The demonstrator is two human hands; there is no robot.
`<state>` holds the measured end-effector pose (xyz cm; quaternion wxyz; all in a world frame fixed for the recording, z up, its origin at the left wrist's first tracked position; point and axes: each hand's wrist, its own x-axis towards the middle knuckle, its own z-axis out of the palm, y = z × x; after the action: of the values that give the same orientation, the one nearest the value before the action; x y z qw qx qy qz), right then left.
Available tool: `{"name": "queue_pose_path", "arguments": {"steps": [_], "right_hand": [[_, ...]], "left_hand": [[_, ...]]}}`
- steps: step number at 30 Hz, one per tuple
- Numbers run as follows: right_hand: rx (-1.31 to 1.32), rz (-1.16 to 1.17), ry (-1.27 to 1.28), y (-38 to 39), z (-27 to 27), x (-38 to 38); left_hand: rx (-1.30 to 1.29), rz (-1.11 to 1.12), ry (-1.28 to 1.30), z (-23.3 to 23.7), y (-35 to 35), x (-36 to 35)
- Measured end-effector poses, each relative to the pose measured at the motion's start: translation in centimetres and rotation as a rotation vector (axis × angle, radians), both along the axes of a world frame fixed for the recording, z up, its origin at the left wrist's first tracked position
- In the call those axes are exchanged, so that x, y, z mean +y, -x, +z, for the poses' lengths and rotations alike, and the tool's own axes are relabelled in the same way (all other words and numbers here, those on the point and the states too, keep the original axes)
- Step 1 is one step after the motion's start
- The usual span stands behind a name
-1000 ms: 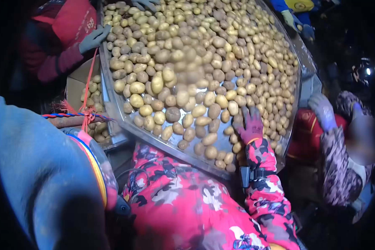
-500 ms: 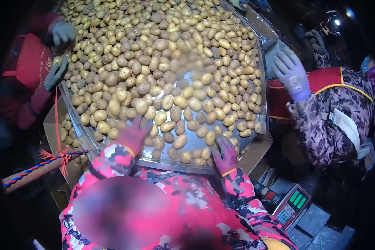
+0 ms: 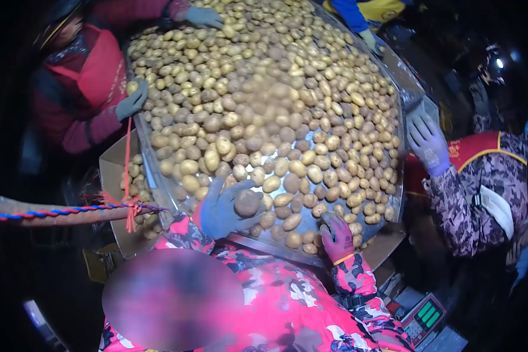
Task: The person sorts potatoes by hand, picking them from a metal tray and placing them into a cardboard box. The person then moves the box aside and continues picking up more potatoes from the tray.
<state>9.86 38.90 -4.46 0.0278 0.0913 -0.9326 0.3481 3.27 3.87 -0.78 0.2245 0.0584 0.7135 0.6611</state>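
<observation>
Palm turned up, my left hand (image 3: 220, 212) in a grey-blue glove holds a brown potato (image 3: 247, 203) above the near edge of the metal sorting table (image 3: 276, 249). In a pinkish-purple glove, my right hand (image 3: 338, 238) rests at that same edge, back of the hand up and fingers reaching forward beside several loose potatoes (image 3: 309, 239). I see no potato inside it. A large heap of potatoes (image 3: 264, 117) covers most of the table.
At left, a co-worker's hand (image 3: 132, 101) holds a potato; their other hand (image 3: 204, 17) reaches over the heap. Another worker's gloved hand (image 3: 429, 144) is at right. A rope-wrapped pole (image 3: 82, 212), cardboard boxes (image 3: 114, 176) and a digital scale (image 3: 423, 320) surround the table.
My left hand has turned from palm down over the potatoes to palm up with a potato in it. The co-worker at left has stretched an arm across the heap. The view has shifted.
</observation>
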Motion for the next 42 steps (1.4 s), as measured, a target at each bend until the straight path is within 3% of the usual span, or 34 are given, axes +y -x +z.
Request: {"name": "queue_pose_path", "arguments": {"steps": [2, 5, 6, 8, 9, 11, 13, 15, 17, 18, 19, 22, 27, 33, 35, 39, 42], "right_hand": [[-0.005, 0.05, -0.023, 1.1, -0.1, -0.8], [0.055, 0.032, -0.09, 1.5, -2.4, -1.4], [0.039, 0.114, -0.055, 2.6, -1.3, -2.2], [-0.075, 0.253, 0.016, 4.6, 1.7, -4.4], [-0.166, 0.294, 0.02, 5.2, 2.2, -5.3], [-0.061, 0.279, 0.045, 5.0, 1.0, -5.9], [-0.068, 0.333, 0.038, 5.5, -0.7, -5.5], [-0.072, 0.357, 0.028, 5.6, -1.9, -5.6], [-0.07, 0.359, 0.022, 5.5, -2.5, -6.1], [-0.085, 0.369, 0.026, 5.7, -2.4, -6.3], [-0.107, 0.376, 0.024, 5.8, -2.0, -6.2], [-0.111, 0.373, 0.028, 5.7, -2.2, -6.3], [-0.136, 0.344, -0.007, 4.7, -1.9, -6.0], [-0.143, 0.338, -0.014, 4.0, -2.2, -6.6], [-0.13, 0.363, -0.025, 4.0, -3.1, -6.3], [-0.14, 0.332, 0.022, 3.7, -3.9, -6.4], [-0.238, 0.291, 0.036, 3.2, -2.8, -8.0]], "left_hand": [[0.37, -0.04, 0.529, 1.3, -0.6, -0.9], [0.19, 0.02, 0.288, 1.1, -2.2, -2.4], [0.031, 0.076, -0.124, -1.3, -3.1, -3.8], [-0.424, 0.207, -0.802, -0.3, -5.5, -6.8], [-0.461, 0.303, -0.794, 1.4, -6.9, -8.1], [-0.276, 0.361, -0.584, 0.4, -10.0, -11.0], [-0.293, 0.618, -0.704, -1.3, -13.4, -12.7], [-0.384, 0.845, -0.529, -2.4, -16.1, -15.6], [-0.373, 1.036, -0.678, -3.9, -18.6, -17.5], [-0.406, 1.16, -0.431, -3.4, -18.5, -17.2], [-0.443, 1.197, -0.44, -4.7, -19.0, -17.9], [-0.43, 1.292, -0.731, -2.8, -17.8, -18.7], [-0.412, 1.248, -0.959, -2.6, -17.4, -18.9], [-0.328, 1.141, -1.058, -5.3, -18.6, -20.3], [-0.244, 1.084, -0.915, -7.4, -19.3, -21.0], [-0.066, 1.077, -0.378, -10.4, -20.1, -21.8], [-0.138, 1.089, -0.41, -8.4, -21.2, -21.7]]}}
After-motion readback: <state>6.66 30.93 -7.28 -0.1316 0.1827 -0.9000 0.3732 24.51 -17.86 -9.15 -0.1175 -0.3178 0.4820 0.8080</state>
